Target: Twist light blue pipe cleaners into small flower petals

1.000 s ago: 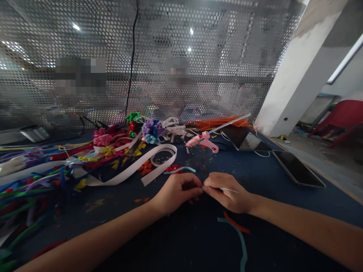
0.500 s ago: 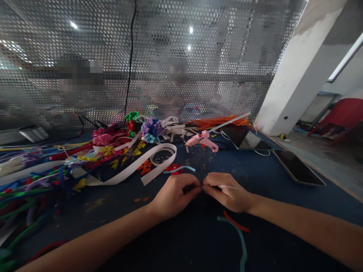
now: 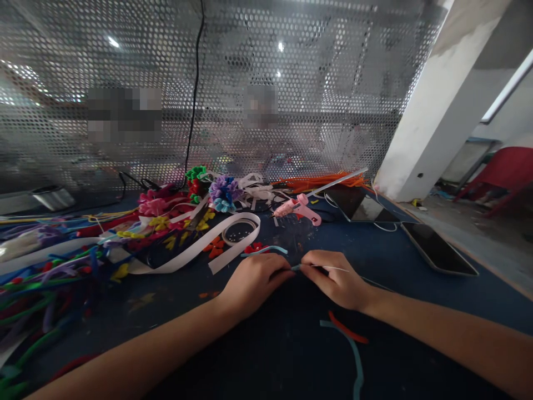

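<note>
My left hand and my right hand meet above the dark blue table, fingertips pinched. Between them shows a short bit of light blue pipe cleaner, held from both sides; the rest of it is hidden by fingers. A thin white strand sticks out of my right hand's pinch across its back. Just beyond my left hand lie another light blue pipe cleaner piece and a red fuzzy flower. Nearer me are a curved light blue piece and a short orange piece.
A pink glue gun lies past the hands, with a white ribbon to its left. Colourful pipe cleaners and fuzzy flowers heap up at left. A phone and a tablet lie right. Perforated metal stands behind.
My fingertips have moved slightly apart, and a bit of light blue pipe cleaner now shows between them. My right hand has shifted up a little. The table items stay put.
</note>
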`<state>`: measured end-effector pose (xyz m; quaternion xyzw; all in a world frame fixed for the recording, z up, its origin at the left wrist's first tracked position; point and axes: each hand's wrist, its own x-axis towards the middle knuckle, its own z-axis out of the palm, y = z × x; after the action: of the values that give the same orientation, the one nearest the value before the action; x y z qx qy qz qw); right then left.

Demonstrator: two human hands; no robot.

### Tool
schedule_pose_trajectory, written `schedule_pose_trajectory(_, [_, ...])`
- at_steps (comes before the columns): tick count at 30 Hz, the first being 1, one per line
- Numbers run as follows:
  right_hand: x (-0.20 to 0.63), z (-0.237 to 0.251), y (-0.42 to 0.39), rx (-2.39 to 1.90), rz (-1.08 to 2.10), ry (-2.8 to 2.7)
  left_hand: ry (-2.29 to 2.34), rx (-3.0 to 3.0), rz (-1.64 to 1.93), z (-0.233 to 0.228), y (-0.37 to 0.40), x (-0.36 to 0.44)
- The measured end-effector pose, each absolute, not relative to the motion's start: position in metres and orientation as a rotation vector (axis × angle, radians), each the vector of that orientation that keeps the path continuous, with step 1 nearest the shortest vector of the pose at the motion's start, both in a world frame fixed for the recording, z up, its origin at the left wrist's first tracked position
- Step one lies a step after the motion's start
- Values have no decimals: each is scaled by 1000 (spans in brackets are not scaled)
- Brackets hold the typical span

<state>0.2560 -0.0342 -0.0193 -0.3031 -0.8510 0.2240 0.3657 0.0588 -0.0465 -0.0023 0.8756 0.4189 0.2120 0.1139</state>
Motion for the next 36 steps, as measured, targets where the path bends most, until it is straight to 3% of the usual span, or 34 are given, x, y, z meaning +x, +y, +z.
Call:
schedule_pose_trajectory(9, [258,-18,-35,-769,524,-2232,1239,2514,651,-1,-43,56])
schedule_pose_trajectory(20, [263,-18,-23,-812,406,-2120,1274,1859,846,-3,-25,47])
schedule_pose_trajectory(36, [262,-19,-25,-765,341,-2118,1189,1991,829,-2,-30,52])
